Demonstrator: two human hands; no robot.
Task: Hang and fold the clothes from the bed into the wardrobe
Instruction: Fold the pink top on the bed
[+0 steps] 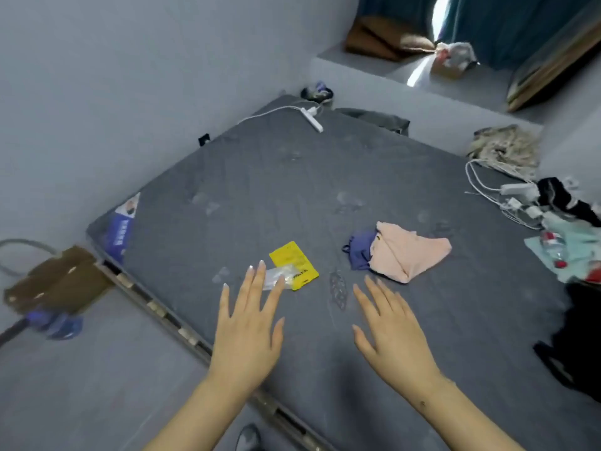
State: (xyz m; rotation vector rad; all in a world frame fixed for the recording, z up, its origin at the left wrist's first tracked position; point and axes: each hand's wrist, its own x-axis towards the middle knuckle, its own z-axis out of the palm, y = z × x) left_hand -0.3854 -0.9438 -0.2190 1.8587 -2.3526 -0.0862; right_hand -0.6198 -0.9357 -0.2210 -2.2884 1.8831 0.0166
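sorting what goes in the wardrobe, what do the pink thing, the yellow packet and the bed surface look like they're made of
Pink garment: soft thin fabric, matte, going by its limp folds and creases.
Yellow packet: probably thin plastic or coated paper, flat and printed, with a clear glossy bag overlapping it.
Bed surface: dark grey woven-looking cloth cover, matte with faint marks; what lies under it can't be told.

Grey walls (130, 76), grey floor (81, 385). Dark grey bed (292, 190) in corner, raised ledge (374, 65) behind it. Teal curtains (507, 24), daylight through gap (437, 14). Cardboard (58, 281) on floor.
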